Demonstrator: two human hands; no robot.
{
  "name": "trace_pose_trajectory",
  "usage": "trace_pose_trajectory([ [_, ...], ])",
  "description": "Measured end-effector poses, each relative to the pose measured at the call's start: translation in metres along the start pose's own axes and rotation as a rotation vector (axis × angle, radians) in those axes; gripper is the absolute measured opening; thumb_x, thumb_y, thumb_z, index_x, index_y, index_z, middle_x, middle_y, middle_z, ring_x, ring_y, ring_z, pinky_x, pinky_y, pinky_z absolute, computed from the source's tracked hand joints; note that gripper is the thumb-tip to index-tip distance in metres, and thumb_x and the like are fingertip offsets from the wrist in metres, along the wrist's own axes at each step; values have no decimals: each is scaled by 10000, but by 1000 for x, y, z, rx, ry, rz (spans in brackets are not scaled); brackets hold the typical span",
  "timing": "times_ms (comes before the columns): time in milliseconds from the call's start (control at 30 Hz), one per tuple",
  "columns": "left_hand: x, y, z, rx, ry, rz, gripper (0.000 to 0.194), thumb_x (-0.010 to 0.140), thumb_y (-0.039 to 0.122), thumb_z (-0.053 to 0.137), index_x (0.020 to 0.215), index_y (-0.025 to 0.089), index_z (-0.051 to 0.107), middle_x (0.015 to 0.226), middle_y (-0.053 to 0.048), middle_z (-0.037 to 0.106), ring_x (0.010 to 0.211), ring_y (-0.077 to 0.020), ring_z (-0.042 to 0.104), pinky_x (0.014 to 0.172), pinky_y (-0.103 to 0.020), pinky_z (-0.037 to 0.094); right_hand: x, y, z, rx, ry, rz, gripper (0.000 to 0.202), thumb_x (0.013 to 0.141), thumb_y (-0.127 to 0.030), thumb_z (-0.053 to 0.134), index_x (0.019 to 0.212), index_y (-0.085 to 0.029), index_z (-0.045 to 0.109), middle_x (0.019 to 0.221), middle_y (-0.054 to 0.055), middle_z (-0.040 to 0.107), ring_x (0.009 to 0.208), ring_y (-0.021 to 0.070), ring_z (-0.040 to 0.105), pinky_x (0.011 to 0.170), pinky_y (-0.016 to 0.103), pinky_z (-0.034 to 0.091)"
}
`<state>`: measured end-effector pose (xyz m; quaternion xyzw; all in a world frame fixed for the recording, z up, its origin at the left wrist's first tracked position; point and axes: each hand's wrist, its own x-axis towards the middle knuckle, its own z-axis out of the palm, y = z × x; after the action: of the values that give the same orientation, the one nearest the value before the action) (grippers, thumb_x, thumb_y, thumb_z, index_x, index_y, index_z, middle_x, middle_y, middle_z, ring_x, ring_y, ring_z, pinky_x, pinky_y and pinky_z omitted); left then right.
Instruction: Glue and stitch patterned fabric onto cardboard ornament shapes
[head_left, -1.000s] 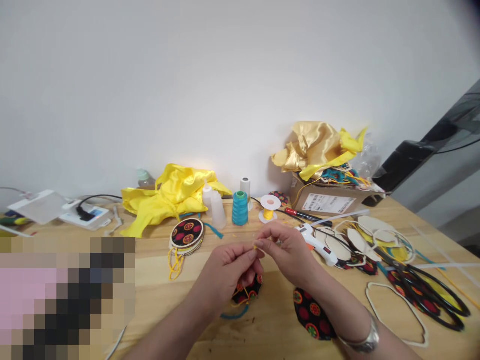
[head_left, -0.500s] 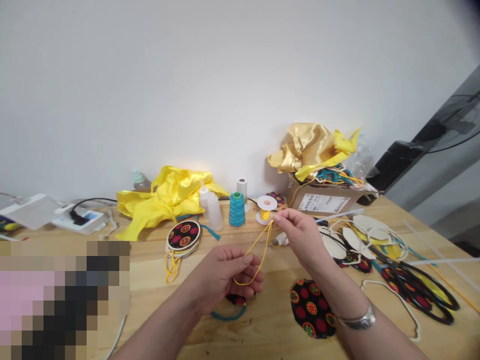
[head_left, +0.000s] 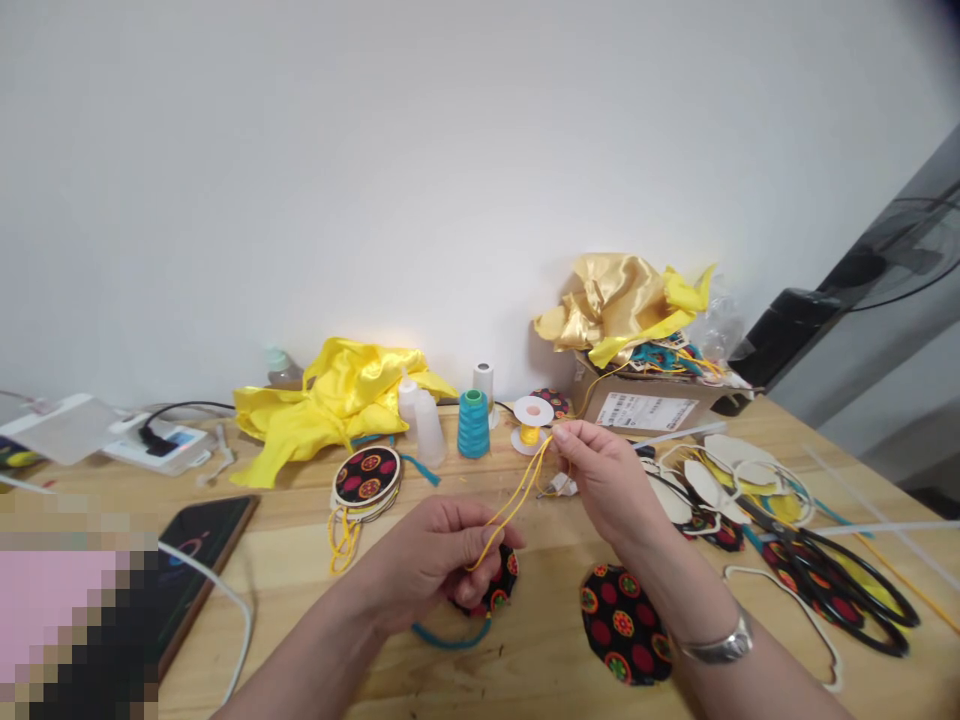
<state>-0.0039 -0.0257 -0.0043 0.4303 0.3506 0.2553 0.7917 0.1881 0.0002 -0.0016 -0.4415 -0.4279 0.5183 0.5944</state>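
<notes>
A loop of yellow cord (head_left: 523, 487) stretches between my two hands. My right hand (head_left: 604, 475) pinches its upper end, just right of a white spool (head_left: 533, 412) wound with yellow cord. My left hand (head_left: 446, 550) has its fingers closed on the lower end. Partly hidden behind my left hand lies a round black patterned patch (head_left: 504, 585), with a teal cord (head_left: 454, 641) curving below it. A second patterned patch (head_left: 624, 625) lies flat beneath my right forearm. Further left sits a stack of round patterned pieces (head_left: 367, 477) with yellow loops hanging off it.
Black scissors (head_left: 847, 580) and white cut-outs (head_left: 739, 460) lie at the right. Behind them stands a cardboard box (head_left: 645, 405) under gold cloth. Teal thread (head_left: 473, 425), white bottles (head_left: 429, 428) and yellow cloth (head_left: 345, 390) line the back; a phone (head_left: 199, 565) lies left.
My left hand's fingers have curled in around the cord, and the loop looks narrower. More of the patch behind that hand shows. The phone at the left has come into view.
</notes>
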Motion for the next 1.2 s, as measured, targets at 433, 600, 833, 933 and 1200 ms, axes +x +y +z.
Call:
trace_pose_trajectory([
  [433, -5, 3, -2, -153, -138, 22, 305, 711, 405, 686, 779, 108, 671, 405, 103, 302, 359, -12, 170, 381, -178, 133, -3, 3, 8, 123, -48, 33, 271, 667, -378, 707, 599, -161, 561, 571, -35, 472, 538, 85, 360, 533, 230, 305],
  [600, -6, 4, 2, -43, -64, -45, 181, 775, 318, 632, 844, 151, 612, 412, 109, 324, 357, -13, 176, 375, -164, 122, -2, 6, 6, 113, -29, 9, 245, 688, -370, 694, 629, -160, 584, 575, -33, 481, 552, 88, 374, 554, 231, 309],
  [833, 1, 6, 7, -151, 215, -38, 186, 774, 328, 616, 737, 175, 517, 417, 118, 318, 349, -10, 166, 356, -141, 101, 6, 2, 11, 101, 29, -41, 256, 675, -397, 692, 623, -168, 590, 569, -33, 508, 545, 92, 402, 559, 237, 325],
  [933, 5, 5, 2, -271, 230, -16, 276, 803, 415, 559, 722, 151, 551, 390, 121, 271, 332, -12, 152, 340, -143, 108, 15, -5, 16, 85, 27, -52, 258, 647, -394, 712, 630, -160, 606, 560, -32, 520, 522, 85, 399, 536, 234, 314],
  [1200, -1, 5, -4, -384, 63, 135, 261, 688, 356, 717, 709, 128, 591, 376, 127, 275, 325, 0, 167, 337, -138, 131, 32, -10, 29, 35, -2, -99, 242, 661, -379, 704, 640, -160, 603, 571, -37, 526, 508, 74, 379, 506, 221, 283],
])
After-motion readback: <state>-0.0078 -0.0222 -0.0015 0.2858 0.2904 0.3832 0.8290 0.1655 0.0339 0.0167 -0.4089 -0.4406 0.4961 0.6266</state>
